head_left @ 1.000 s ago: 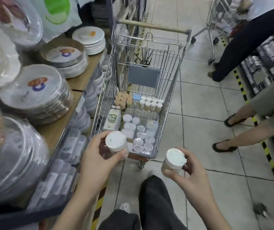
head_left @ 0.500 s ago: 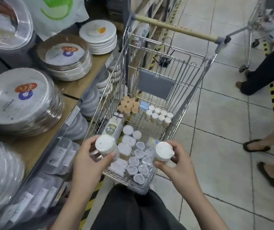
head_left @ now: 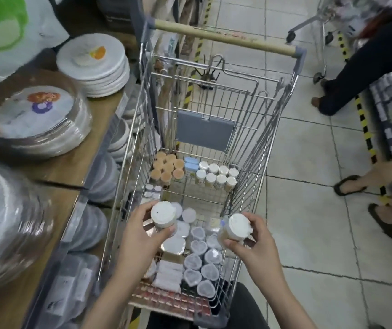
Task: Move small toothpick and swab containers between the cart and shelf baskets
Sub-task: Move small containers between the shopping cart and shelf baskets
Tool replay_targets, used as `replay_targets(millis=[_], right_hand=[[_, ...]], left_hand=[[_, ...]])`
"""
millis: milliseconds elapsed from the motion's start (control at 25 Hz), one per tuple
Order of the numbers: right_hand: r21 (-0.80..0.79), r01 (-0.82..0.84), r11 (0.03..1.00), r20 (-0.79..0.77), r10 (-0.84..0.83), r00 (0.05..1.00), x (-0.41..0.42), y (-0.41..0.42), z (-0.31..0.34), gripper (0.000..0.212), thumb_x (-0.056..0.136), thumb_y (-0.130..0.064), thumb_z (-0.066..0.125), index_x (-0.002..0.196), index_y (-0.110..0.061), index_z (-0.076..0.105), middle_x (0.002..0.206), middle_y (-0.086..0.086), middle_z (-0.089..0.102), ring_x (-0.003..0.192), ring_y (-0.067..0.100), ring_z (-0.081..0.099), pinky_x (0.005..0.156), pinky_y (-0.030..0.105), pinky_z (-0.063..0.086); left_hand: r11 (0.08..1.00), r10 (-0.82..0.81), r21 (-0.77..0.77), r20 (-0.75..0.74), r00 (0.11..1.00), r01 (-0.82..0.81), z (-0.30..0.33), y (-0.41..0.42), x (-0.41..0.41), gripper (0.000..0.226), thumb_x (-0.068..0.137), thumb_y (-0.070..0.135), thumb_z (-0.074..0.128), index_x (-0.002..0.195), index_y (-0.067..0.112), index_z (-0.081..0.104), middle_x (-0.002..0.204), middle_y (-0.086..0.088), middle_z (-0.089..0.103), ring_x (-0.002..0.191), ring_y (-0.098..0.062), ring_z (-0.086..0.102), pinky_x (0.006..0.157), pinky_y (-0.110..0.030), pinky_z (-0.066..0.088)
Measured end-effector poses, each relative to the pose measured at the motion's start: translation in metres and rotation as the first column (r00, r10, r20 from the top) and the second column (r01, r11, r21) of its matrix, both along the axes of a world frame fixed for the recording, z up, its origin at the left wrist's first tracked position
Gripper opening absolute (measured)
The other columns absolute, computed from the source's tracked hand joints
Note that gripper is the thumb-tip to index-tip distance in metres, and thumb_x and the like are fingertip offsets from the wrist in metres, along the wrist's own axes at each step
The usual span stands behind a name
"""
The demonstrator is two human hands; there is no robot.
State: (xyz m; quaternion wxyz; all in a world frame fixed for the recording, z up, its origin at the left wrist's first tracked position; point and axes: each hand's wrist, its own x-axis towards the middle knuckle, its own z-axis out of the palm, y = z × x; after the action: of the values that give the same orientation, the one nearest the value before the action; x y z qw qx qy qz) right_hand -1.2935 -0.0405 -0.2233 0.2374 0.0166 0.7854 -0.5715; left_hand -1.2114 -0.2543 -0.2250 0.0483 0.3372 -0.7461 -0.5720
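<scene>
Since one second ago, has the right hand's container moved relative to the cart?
Yes. The right hand has carried its white-lidded container forward, from outside the cart to over its near right corner.

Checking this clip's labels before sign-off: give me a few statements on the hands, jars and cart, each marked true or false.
1. Each hand, left hand and right hand, grips a white-lidded clear jar. True.
2. The wire shopping cart is empty. False: it holds many small containers.
3. The left-hand jar is over the cart. True.
4. The tan-topped containers sit at the cart's near end. False: they sit at the far end.
</scene>
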Motion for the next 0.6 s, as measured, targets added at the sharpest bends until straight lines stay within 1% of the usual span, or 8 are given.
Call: replay_targets(millis=[80, 120, 160, 280, 320, 400, 480, 600], right_hand=[[0.036, 0.07, 0.997, 0.005, -0.071, 0.997, -0.011, -0.016, -0.024, 0.051, 0.067, 0.0, 0.081, 0.102, -0.027, 0.055, 0.101, -0.009, 0.062, 0.088, 0.0, 0.059, 0.079, 0.023, 0.053], [0.06, 0.1, 0.993, 0.014, -0.101, 0.995, -0.018, -0.025, -0.038, 0.051, 0.067, -0.001, 0.081, 0.102, -0.028, 0.055, 0.102, -0.008, 0.062, 0.09, 0.002, 0.058, 0.08, 0.026, 0.054], [0.088, 0.116, 0.989, 0.02, -0.118, 0.993, -0.024, -0.034, -0.053, 0.051, 0.067, -0.001, 0.081, 0.1, -0.03, 0.055, 0.101, -0.009, 0.062, 0.091, 0.003, 0.058, 0.079, 0.025, 0.053], [0.153, 0.141, 0.978, 0.032, -0.148, 0.988, -0.052, -0.062, -0.106, 0.049, 0.067, 0.0, 0.079, 0.092, -0.033, 0.051, 0.093, -0.014, 0.062, 0.084, -0.003, 0.057, 0.068, 0.009, 0.043], [0.171, 0.162, 0.972, 0.034, -0.17, 0.985, -0.063, -0.069, -0.126, 0.048, 0.068, 0.0, 0.078, 0.09, -0.033, 0.05, 0.092, -0.013, 0.062, 0.082, -0.003, 0.056, 0.065, 0.008, 0.041], [0.209, 0.222, 0.953, 0.035, -0.234, 0.972, -0.084, -0.079, -0.167, 0.046, 0.07, -0.001, 0.076, 0.091, -0.033, 0.049, 0.091, -0.007, 0.062, 0.081, 0.003, 0.056, 0.062, 0.012, 0.04], [0.24, 0.287, 0.927, 0.035, -0.304, 0.952, -0.104, -0.086, -0.207, 0.043, 0.072, -0.002, 0.074, 0.092, -0.031, 0.049, 0.087, -0.008, 0.061, 0.078, 0.008, 0.056, 0.061, 0.015, 0.039], [0.326, 0.372, 0.869, 0.011, -0.397, 0.918, -0.128, -0.091, -0.256, 0.037, 0.072, -0.003, 0.071, 0.097, -0.022, 0.051, 0.08, -0.008, 0.06, 0.077, 0.018, 0.057, 0.063, 0.026, 0.042]], left_hand=[[0.997, -0.072, 0.014, 0.031, 0.997, 0.071, -0.025, -0.007, -0.024, 0.052, 0.068, 0.012, 0.083, 0.108, 0.031, 0.056, 0.111, 0.014, 0.059, 0.096, 0.002, 0.055, 0.073, -0.009, 0.043], [0.994, -0.105, 0.012, 0.058, 0.993, 0.105, -0.041, -0.009, -0.036, 0.053, 0.069, 0.013, 0.083, 0.109, 0.031, 0.055, 0.11, 0.017, 0.057, 0.095, 0.004, 0.054, 0.073, -0.01, 0.042], [0.992, -0.127, 0.004, 0.083, 0.988, 0.127, -0.059, -0.01, -0.047, 0.054, 0.069, 0.014, 0.083, 0.111, 0.032, 0.055, 0.109, 0.019, 0.056, 0.097, 0.002, 0.054, 0.076, -0.012, 0.043], [0.988, -0.151, -0.016, 0.121, 0.981, 0.154, -0.118, -0.008, -0.085, 0.056, 0.068, 0.017, 0.084, 0.113, 0.033, 0.054, 0.11, 0.015, 0.058, 0.103, -0.013, 0.056, 0.087, -0.037, 0.05], [0.986, -0.159, -0.027, 0.133, 0.978, 0.163, -0.138, -0.006, -0.098, 0.056, 0.068, 0.017, 0.083, 0.114, 0.032, 0.054, 0.11, 0.012, 0.058, 0.103, -0.015, 0.056, 0.088, -0.04, 0.049], [0.982, -0.176, -0.043, 0.143, 0.974, 0.184, -0.177, -0.004, -0.123, 0.054, 0.069, 0.014, 0.082, 0.115, 0.027, 0.055, 0.109, 0.007, 0.06, 0.103, -0.016, 0.056, 0.087, -0.038, 0.049], [0.982, -0.176, -0.047, 0.137, 0.975, 0.184, -0.218, -0.003, -0.145, 0.051, 0.07, 0.01, 0.079, 0.113, 0.024, 0.057, 0.108, 0.005, 0.061, 0.101, -0.017, 0.058, 0.084, -0.036, 0.049], [0.981, -0.161, -0.082, 0.184, 0.97, 0.178, -0.274, -0.002, -0.168, 0.05, 0.067, 0.008, 0.079, 0.111, 0.02, 0.059, 0.104, 0.007, 0.06, 0.098, -0.016, 0.056, 0.078, -0.03, 0.045]])
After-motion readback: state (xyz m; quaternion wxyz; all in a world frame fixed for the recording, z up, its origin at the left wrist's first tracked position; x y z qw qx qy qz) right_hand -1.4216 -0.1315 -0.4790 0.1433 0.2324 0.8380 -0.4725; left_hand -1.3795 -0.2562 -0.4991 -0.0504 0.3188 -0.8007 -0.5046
